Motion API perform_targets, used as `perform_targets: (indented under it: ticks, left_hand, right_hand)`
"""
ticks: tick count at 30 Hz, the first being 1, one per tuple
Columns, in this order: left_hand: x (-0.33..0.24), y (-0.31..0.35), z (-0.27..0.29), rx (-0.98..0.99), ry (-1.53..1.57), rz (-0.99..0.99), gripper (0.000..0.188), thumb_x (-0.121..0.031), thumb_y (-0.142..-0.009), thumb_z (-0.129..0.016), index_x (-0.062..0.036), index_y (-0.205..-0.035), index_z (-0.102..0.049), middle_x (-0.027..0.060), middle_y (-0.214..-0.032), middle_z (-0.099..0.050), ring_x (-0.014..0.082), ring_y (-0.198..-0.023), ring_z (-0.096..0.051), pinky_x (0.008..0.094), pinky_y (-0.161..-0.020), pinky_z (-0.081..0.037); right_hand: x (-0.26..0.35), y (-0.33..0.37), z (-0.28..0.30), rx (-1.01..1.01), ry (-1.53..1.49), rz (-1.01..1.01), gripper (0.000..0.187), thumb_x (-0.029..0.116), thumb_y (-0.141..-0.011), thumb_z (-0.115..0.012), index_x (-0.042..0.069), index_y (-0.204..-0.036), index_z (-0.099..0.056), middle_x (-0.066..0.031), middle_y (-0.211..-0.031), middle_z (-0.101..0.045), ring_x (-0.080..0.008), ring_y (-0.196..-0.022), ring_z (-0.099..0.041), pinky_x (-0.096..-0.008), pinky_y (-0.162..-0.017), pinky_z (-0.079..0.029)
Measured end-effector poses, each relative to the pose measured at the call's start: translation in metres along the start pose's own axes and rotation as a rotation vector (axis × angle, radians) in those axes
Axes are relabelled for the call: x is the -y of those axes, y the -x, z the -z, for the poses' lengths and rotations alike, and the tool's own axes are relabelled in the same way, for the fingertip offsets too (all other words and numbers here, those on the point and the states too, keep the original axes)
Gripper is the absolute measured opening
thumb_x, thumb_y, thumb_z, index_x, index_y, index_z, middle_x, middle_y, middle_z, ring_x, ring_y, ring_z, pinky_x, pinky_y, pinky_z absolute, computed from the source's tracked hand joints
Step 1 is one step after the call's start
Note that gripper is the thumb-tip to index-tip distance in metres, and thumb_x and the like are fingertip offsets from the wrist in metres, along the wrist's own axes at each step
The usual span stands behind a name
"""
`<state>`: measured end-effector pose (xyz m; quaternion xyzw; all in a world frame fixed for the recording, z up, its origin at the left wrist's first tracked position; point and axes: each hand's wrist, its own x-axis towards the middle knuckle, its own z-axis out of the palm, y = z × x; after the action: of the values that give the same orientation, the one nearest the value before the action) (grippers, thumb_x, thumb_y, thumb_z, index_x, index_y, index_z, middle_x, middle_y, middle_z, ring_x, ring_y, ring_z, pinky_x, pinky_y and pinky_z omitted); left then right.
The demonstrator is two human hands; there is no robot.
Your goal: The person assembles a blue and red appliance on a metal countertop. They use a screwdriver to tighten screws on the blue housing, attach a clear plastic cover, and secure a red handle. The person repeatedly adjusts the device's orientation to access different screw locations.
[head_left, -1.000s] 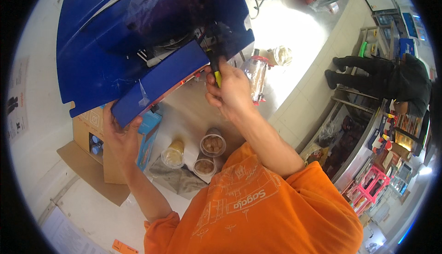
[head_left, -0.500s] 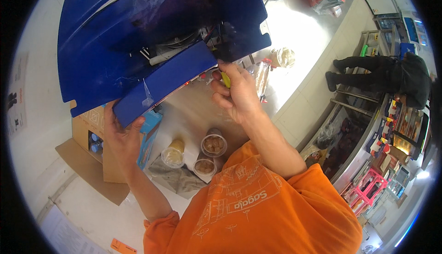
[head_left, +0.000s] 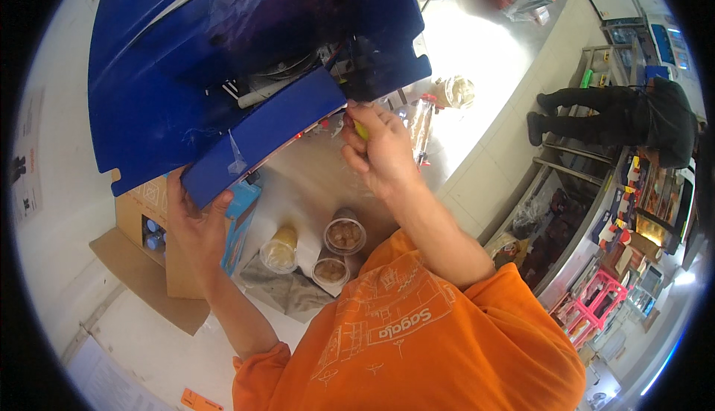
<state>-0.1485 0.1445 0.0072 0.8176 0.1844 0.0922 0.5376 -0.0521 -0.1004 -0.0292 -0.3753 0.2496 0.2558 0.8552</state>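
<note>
A big dark blue machine housing [head_left: 160,105] stands over the metal counter, its inside exposed. Along its front runs a narrow blue panel [head_left: 268,131] with a red light at its lower edge. My left hand [head_left: 196,221] grips the panel's lower left end, thumb in front and fingers behind. At the other end, my right hand [head_left: 383,150] is closed around a small tool with a yellow-green handle [head_left: 361,129]. The tool's tip is hidden at the panel's right corner, so its exact kind does not show.
Below the panel are a cup of yellowish drink [head_left: 279,251], two cups of brown drink [head_left: 345,234] and a grey cloth [head_left: 287,286]. An open cardboard box [head_left: 179,262] sits left. Another cup [head_left: 456,92] stands right. A person in black [head_left: 618,117] bends over shelves beyond.
My right hand with the yellow-green-handled tool has shifted slightly left and its grip has turned a little. The housing and panel have moved slightly left in view. My left hand keeps its hold.
</note>
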Motion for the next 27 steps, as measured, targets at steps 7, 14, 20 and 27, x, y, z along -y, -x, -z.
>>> perform_targets:
  ticks: [7, 14, 20, 27]
  left_hand:
    - [-0.004, 0.003, -0.001, -0.005, 0.067, 0.071, 0.079, -0.03, -0.07, -0.087, 0.0001, -0.131, -0.047, 0.0124, -0.122, -0.055, 0.0229, -0.113, -0.054, 0.0325, -0.097, -0.046]
    - [-0.001, 0.001, 0.001, 0.005, 0.062, 0.047, 0.081, -0.032, -0.07, -0.087, 0.0004, -0.132, -0.046, 0.0122, -0.123, -0.055, 0.0227, -0.115, -0.053, 0.0336, -0.098, -0.044]
    - [-0.004, 0.002, -0.003, -0.023, 0.072, 0.034, 0.079, -0.031, -0.07, -0.087, 0.0011, -0.13, -0.048, 0.0123, -0.123, -0.056, 0.0231, -0.117, -0.053, 0.0333, -0.099, -0.043]
    - [-0.003, 0.0, -0.004, 0.0, 0.055, 0.018, 0.078, -0.029, -0.07, -0.087, 0.0013, -0.13, -0.048, 0.013, -0.124, -0.055, 0.0236, -0.116, -0.053, 0.0339, -0.102, -0.04]
  right_hand:
    - [0.006, 0.008, -0.012, -0.07, -0.109, -0.095, 0.023, 0.022, -0.098, -0.05, 0.002, -0.087, -0.051, -0.0049, -0.076, -0.046, -0.0079, -0.05, -0.034, -0.0236, -0.036, -0.025]
    - [-0.002, 0.009, -0.014, -0.089, 0.01, 0.024, 0.025, 0.027, -0.099, -0.05, 0.005, -0.087, -0.049, -0.0033, -0.068, -0.045, -0.0083, -0.049, -0.033, -0.0246, -0.036, -0.025]
    - [0.012, 0.013, -0.018, -0.136, -0.119, -0.108, 0.018, 0.018, -0.097, -0.053, 0.006, -0.085, -0.049, -0.0031, -0.069, -0.047, -0.0079, -0.048, -0.032, -0.0233, -0.038, -0.021]
    - [-0.003, 0.0, -0.002, -0.085, 0.045, 0.054, 0.018, 0.015, -0.097, -0.054, 0.005, -0.082, -0.051, -0.0012, -0.069, -0.047, -0.0066, -0.048, -0.032, -0.0233, -0.039, -0.023]
